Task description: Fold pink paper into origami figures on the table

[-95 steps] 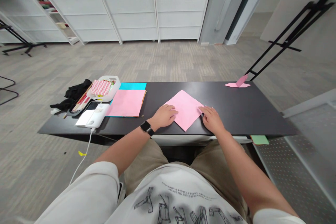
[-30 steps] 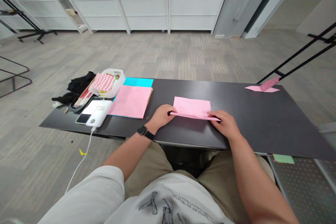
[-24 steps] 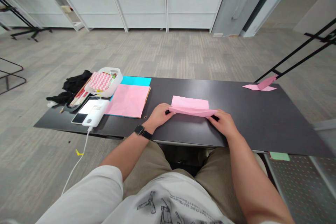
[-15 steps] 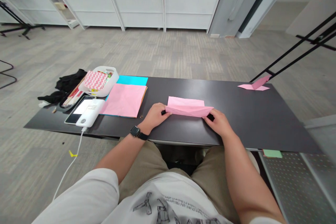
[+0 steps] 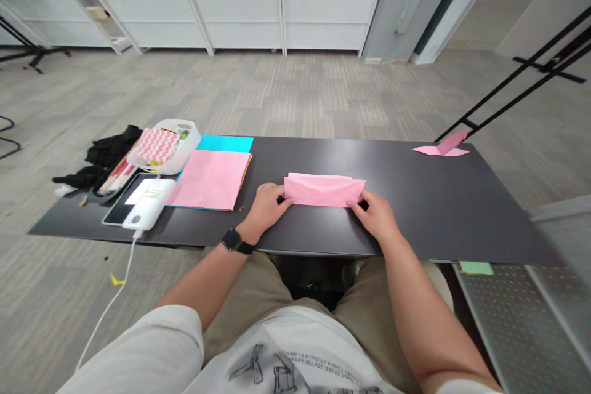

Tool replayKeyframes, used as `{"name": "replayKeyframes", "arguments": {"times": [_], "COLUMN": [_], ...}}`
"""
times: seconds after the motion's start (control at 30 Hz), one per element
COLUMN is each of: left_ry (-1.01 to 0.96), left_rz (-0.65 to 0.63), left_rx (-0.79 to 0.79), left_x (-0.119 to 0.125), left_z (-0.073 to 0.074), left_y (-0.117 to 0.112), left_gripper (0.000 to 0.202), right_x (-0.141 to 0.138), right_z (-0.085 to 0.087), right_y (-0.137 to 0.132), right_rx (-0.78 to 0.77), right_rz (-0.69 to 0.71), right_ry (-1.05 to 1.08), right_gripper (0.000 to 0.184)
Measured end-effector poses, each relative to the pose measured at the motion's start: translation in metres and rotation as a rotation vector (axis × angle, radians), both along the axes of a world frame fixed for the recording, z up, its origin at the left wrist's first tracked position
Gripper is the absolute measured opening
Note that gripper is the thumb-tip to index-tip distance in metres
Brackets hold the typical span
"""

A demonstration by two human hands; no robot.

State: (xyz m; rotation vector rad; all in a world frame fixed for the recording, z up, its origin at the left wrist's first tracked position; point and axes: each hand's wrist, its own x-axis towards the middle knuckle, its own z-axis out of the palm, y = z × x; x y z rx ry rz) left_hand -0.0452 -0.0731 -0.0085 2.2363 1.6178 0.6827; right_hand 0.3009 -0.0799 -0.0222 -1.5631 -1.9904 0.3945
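"How's the light your end?"

"Bright and even; I can't tell from where. I get a soft sheen on the surface (image 5: 438, 203) beyond the left grip (image 5: 266, 206) and right grip (image 5: 376, 214)."

"Shadows?"

"Faint. My darkest patch is under the surface, on the near side of both grips."

"Sharpness?"

"Fair between the grips. Well right of them, the perforated panel (image 5: 503, 320) smears and the surface's corner stretches. Small lettering (image 5: 318, 363) below the grips is too soft to read."
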Motion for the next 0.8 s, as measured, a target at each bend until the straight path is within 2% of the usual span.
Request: {"name": "replayKeyframes", "arguments": {"times": [0.07,0.13,0.2,0.33,0.47,0.63,0.8], "left_ry": [-0.013,-0.055,-0.11,-0.139,-0.114,-0.087,-0.053], "left_rz": [0.029,0.063,0.081,0.101,0.124,0.148,0.162], "left_rx": [-0.013,-0.023,-0.031,-0.025,0.004,0.019,0.036], "left_x": [0.0009,0.0017,0.0027,0.0044,0.0053,0.0062,0.0089], "left_z": [0.0002,-0.0005,-0.0016,-0.0046,-0.0078,-0.0092,-0.0073], "left_y": [0.0001,0.0001,0.0001,0.0006,0.0015,0.0015,0.0001], "left_gripper": [0.017,0.022,0.038,0.054,0.059,0.059,0.057], "right_x": [-0.0036,-0.0062,-0.0078,-0.009,-0.0095,-0.0105,-0.0105], "right_z": [0.0028,0.0044,0.0045,0.0026,0.0013,0.0009,0.0004], "right_y": [-0.0011,-0.0023,-0.0032,-0.004,-0.004,-0.0041,-0.0053], "right_rx": [-0.032,-0.045,-0.038,-0.024,-0.007,0.011,0.045], "right_rz": [-0.017,-0.025,-0.039,-0.053,-0.062,-0.053,-0.017], "right_ry": [0.027,0.063,0.086,0.088,0.074,0.032,-0.08], "right_gripper": [0.019,0.038,0.062,0.079,0.084,0.081,0.067]}}
